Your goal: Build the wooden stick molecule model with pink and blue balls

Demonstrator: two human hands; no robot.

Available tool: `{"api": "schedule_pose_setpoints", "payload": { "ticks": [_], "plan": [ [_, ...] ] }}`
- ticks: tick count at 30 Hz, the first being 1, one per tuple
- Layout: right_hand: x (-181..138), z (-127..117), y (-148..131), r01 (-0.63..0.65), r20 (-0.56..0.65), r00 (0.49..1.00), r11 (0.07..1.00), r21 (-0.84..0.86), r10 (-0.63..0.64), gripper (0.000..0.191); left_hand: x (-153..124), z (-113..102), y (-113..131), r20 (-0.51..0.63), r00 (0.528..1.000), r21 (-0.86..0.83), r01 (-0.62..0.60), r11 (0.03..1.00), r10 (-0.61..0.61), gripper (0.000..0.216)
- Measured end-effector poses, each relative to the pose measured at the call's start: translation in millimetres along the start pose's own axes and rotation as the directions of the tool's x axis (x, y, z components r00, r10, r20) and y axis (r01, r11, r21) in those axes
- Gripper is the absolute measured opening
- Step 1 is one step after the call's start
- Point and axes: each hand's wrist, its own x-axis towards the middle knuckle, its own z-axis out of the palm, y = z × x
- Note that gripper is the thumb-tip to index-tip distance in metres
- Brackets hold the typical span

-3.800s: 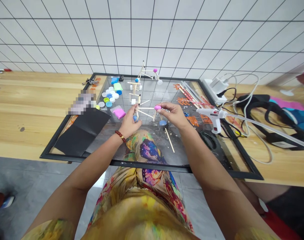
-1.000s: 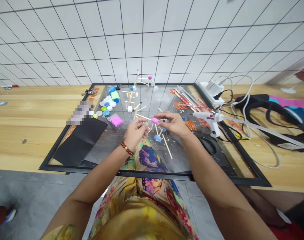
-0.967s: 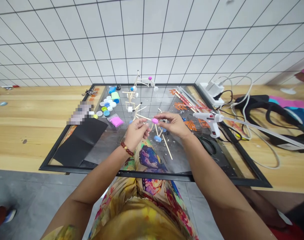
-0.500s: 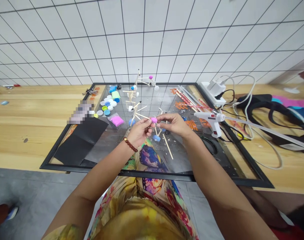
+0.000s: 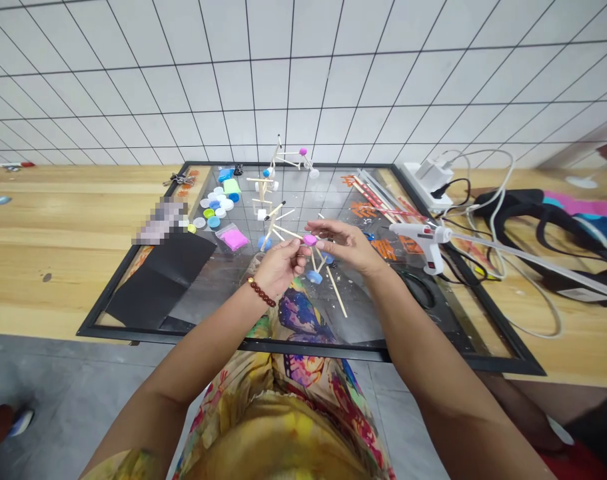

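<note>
Over the glass mat, a small model tricycle (image 5: 286, 231) made of wooden sticks has blue bottle-cap wheels (image 5: 314, 276) and a black-tipped handlebar. A pink clay lump (image 5: 310, 240) sits at its rear like a seat. My left hand (image 5: 279, 268), with a beaded bracelet at the wrist, pinches the tricycle beside the pink clay. My right hand (image 5: 350, 247) is on the other side, fingers extended and apart. Its thumb tip is at the clay's edge; whether it touches, I cannot tell. A loose stick (image 5: 336, 292) lies below.
A similar stick tricycle with a pink seat (image 5: 303, 152) stands at the back. To the left are bottle caps (image 5: 214, 222), a bag of pink clay (image 5: 232, 239) and black paper (image 5: 158, 280). On the right lie a white glue gun (image 5: 423, 241), a power strip (image 5: 413, 180) and cables.
My right fingers have spread and lifted away from the pink clay, which they were close around before. My left hand keeps its hold; the view has shifted slightly.
</note>
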Motion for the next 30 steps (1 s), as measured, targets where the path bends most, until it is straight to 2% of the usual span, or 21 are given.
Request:
{"api": "schedule_pose_setpoints", "payload": {
  "ticks": [5,14,17,21,25,30],
  "plan": [
    [1.4,4.3,-2.0,0.049,0.059,0.997,0.997,-0.062,-0.045,0.037,-0.7,-1.4,1.5,0.050,0.997,0.046,0.054,0.998,-0.056,0.012],
    [2.1,8.9,3.8,-0.010,0.041,0.999,0.995,0.099,0.006,0.029,3.4,3.3,-3.1,0.062,0.997,0.057,0.047,0.997,-0.050,0.015],
    [0.8,8.3,5.3,-0.039,0.044,0.998,0.992,0.123,0.033,0.034,1.5,3.6,-2.0,0.052,0.998,0.049,0.039,0.998,-0.042,0.013],
    [-0.1,4.5,4.7,-0.096,0.078,0.993,0.986,0.135,0.086,0.051,-0.1,4.3,-0.9,0.037,0.999,0.045,0.032,0.998,-0.034,0.009],
    [1.7,4.9,6.9,-0.092,0.025,0.996,0.990,0.109,0.090,0.035,-0.2,7.2,-3.6,-0.007,1.000,0.087,0.000,0.996,0.001,0.008],
    [2.2,6.7,5.8,-0.066,0.019,0.998,0.995,0.069,0.065,0.034,-1.3,11.9,-7.8,-0.101,0.991,0.172,-0.075,0.982,0.093,0.014]
  ]
}}
